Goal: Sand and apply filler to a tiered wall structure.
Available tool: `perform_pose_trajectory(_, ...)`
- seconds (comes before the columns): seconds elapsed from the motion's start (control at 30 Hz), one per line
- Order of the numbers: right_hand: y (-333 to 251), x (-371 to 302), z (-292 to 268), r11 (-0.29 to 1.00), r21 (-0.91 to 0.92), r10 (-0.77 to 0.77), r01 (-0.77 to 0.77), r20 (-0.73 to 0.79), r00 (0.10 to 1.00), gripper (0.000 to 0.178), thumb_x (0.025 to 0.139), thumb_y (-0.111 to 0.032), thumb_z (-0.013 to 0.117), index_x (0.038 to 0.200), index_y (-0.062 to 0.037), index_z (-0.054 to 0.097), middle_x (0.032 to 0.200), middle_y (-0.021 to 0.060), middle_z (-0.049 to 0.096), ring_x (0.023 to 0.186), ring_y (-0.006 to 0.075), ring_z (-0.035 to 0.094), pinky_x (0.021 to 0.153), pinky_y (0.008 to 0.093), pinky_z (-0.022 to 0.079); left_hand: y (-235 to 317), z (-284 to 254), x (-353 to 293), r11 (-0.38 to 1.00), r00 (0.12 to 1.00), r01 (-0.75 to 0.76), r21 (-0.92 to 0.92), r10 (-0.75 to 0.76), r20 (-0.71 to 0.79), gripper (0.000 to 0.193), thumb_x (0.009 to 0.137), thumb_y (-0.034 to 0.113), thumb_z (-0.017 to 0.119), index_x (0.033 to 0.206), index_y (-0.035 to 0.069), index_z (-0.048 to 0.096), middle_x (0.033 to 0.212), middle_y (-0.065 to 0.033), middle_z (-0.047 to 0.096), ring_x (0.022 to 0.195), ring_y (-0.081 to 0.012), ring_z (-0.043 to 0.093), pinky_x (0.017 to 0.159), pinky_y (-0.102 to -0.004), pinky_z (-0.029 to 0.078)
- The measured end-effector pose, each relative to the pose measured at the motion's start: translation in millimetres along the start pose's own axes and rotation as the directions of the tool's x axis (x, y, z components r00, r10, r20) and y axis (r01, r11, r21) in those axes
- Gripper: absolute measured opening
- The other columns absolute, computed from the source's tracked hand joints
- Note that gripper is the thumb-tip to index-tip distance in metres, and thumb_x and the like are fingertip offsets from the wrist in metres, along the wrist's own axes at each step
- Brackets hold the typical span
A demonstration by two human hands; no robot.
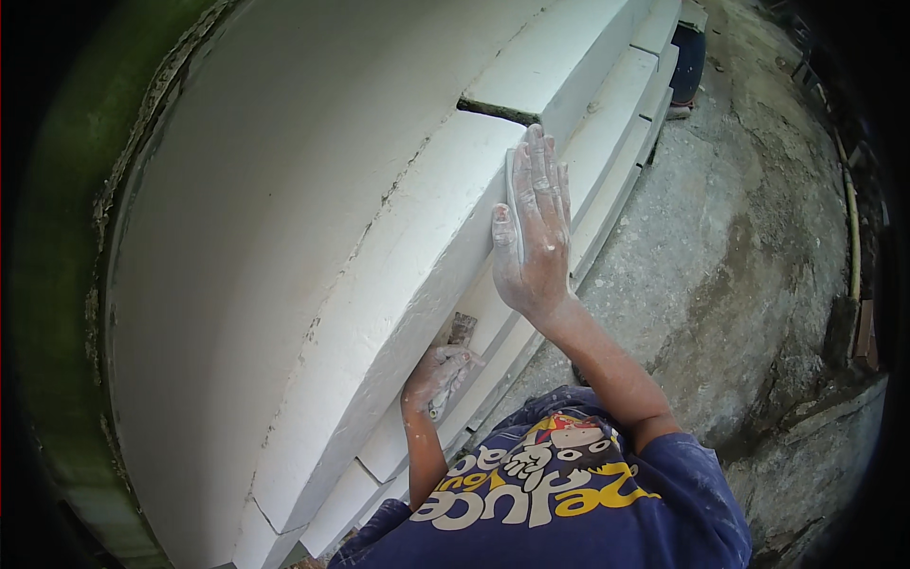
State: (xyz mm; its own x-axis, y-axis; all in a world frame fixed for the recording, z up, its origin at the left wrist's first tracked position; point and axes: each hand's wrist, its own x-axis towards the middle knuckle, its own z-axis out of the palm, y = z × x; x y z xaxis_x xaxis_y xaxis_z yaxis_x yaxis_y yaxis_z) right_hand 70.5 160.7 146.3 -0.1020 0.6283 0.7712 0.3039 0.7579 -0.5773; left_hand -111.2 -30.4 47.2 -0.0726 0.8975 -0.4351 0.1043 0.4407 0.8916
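My right hand point(538, 232), coated in white dust, lies flat with its fingers stretched along the side face of a long white block point(408, 275). A thin pale flat piece point(513, 185) shows along the hand's edge, between it and the block; most of it is hidden. Lower down, my left hand point(436, 375), also dusty, is closed round a narrow flat tool point(463, 329) with a dark, worn, white-smeared end. The tool's kind is unclear. This hand is close beside the lower part of the same block's side.
More white blocks point(616, 81) lie stacked in steps below and beyond. A dark gap point(498, 111) parts two upper blocks, and a rough crack runs along the broad white surface point(256, 190). Stained concrete ground point(720, 237) stretches to the right. A green band point(71, 190) borders the left.
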Motion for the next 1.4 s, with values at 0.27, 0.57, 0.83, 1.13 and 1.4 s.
perform_pose_trajectory(0.27, -9.1, -30.4, -4.5, 0.999, 0.003, 0.053, -0.053, 0.077, 0.996, 0.057, 0.100, -0.012, 0.043, 0.153, 0.0018, 0.028, 0.161, 0.0227, 0.023, 0.151, 0.0406, 0.015, 0.122, 0.0526, 0.013, -5.5, -6.0, 16.1, 0.999, 0.994, -0.032, 0.014, 0.030, 0.109, 0.029, 0.098, 0.023, 0.059, 0.096, -0.003, 0.073, 0.063, -0.0012, 0.056, 0.051, -0.0086, 0.048, 0.047, -0.0237, 0.040)
perform_pose_trajectory(0.57, -10.2, -36.8, 3.4, 0.988, 0.112, 0.100, -0.107, 0.065, 0.993, 0.062, 0.098, -0.009, 0.046, 0.155, 0.0004, 0.025, 0.162, 0.0227, 0.018, 0.151, 0.0429, 0.009, 0.121, 0.0548, 0.011, -11.5, -4.9, 20.9, 0.992, 0.996, -0.082, 0.094, 0.077, 0.051, 0.028, 0.099, 0.020, 0.058, 0.096, -0.005, 0.073, 0.063, -0.0014, 0.057, 0.052, -0.0085, 0.050, 0.046, -0.0239, 0.039)
perform_pose_trajectory(0.83, -9.1, -26.5, 2.6, 0.996, 0.058, 0.070, -0.072, 0.043, 0.997, 0.058, 0.101, -0.013, 0.040, 0.155, 0.0020, 0.024, 0.162, 0.0253, 0.016, 0.150, 0.0445, 0.009, 0.120, 0.0579, 0.007, -1.6, -5.0, 11.7, 0.999, 0.998, -0.004, -0.032, 0.006, 0.070, 0.029, 0.098, 0.021, 0.059, 0.094, -0.003, 0.074, 0.066, -0.0015, 0.060, 0.053, -0.0080, 0.051, 0.047, -0.0230, 0.039)
perform_pose_trajectory(1.13, -0.8, -9.6, 4.2, 0.981, 0.180, 0.076, -0.066, -0.046, 0.996, 0.064, 0.097, -0.018, 0.052, 0.153, 0.0020, 0.030, 0.161, 0.0257, 0.020, 0.149, 0.0469, 0.012, 0.119, 0.0600, 0.009, 0.3, 1.4, 16.5, 0.998, 0.999, -0.030, -0.064, 0.032, 0.031, 0.032, 0.096, 0.024, 0.061, 0.093, -0.005, 0.073, 0.063, -0.0023, 0.059, 0.051, -0.0100, 0.051, 0.046, -0.0234, 0.038)
perform_pose_trajectory(1.4, 6.3, 6.7, -4.4, 0.991, 0.136, -0.021, 0.010, 0.086, 0.996, 0.062, 0.099, -0.014, 0.044, 0.155, 0.0033, 0.022, 0.161, 0.0287, 0.016, 0.150, 0.0474, 0.008, 0.119, 0.0604, 0.008, -2.6, 9.3, 9.7, 0.988, 0.997, -0.037, -0.150, 0.026, -0.074, 0.029, 0.096, 0.021, 0.060, 0.095, -0.006, 0.071, 0.061, -0.0047, 0.058, 0.049, -0.0110, 0.049, 0.045, -0.0241, 0.038)
